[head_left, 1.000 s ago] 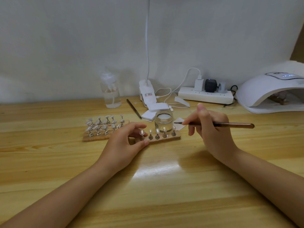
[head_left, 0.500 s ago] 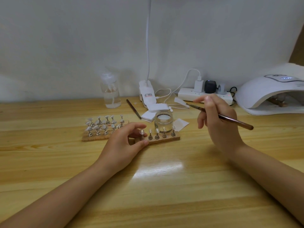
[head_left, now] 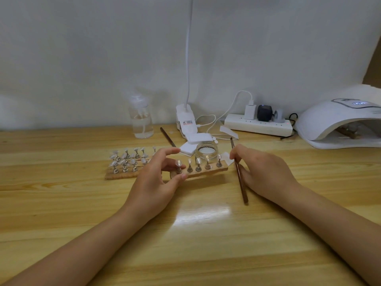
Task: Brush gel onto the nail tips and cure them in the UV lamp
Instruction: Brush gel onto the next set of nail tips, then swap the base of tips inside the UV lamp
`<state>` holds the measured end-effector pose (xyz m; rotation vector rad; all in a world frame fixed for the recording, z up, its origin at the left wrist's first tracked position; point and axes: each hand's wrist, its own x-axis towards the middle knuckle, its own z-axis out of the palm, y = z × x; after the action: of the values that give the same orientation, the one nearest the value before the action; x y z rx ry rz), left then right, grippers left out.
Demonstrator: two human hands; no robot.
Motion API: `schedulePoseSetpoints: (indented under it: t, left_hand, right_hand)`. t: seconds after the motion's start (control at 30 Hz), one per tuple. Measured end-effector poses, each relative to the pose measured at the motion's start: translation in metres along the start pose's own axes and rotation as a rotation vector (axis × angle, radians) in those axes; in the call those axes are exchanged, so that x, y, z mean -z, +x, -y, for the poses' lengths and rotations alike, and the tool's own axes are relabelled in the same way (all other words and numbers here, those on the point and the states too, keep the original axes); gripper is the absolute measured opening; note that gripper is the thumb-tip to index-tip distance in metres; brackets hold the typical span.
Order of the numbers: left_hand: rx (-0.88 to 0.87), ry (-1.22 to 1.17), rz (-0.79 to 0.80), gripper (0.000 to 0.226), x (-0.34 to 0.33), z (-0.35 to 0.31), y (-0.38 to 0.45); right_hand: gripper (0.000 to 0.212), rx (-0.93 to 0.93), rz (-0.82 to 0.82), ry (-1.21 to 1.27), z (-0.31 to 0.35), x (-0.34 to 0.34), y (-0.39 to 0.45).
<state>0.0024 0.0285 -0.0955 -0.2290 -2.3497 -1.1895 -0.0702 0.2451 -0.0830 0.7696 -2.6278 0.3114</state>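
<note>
Nail tips (head_left: 198,161) stand on five small stands along a wooden strip (head_left: 206,172), mid-tabletop, just before an open glass jar (head_left: 206,152); the UV lamp (head_left: 340,122) sits at the far right edge. Left hand (head_left: 156,178) pinches the strip's left end, fingers curled; right hand (head_left: 266,172) grips a brush (head_left: 239,174) beside the right end. Risk, judged: the brush handle could knock a stand or smear wet gel; a tilted strip could topple tips. A second ago the brush lay level, tip at the jar; now it points away, upright.
</note>
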Motion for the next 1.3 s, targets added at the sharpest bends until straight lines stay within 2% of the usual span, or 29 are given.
schedulePoseSetpoints:
  t: [0.57,0.67,0.83,1.03,1.3]
  left_hand:
    - [-0.008,0.018,0.003,0.048,0.001,-0.001,0.001]
    - [0.013,-0.004,0.011,0.045,0.001,0.001,0.000]
    - [0.036,-0.065,0.039,0.045,0.001,-0.006,0.007]
    - [0.020,-0.188,0.084,0.044,-0.013,-0.047,0.046]
    - [0.083,-0.534,0.081,0.041,-0.105,-0.094,0.085]
  right_hand:
    - [0.040,0.122,0.083,-0.030,-0.009,0.001,0.001]
    - [0.040,0.045,0.101,0.063,-0.013,0.002,0.003]
    - [0.037,-0.044,0.247,0.265,-0.029,0.011,0.010]
    - [0.030,-0.153,0.261,0.445,-0.058,0.044,0.018]
    - [0.019,-0.331,0.089,0.673,-0.105,0.075,0.009]
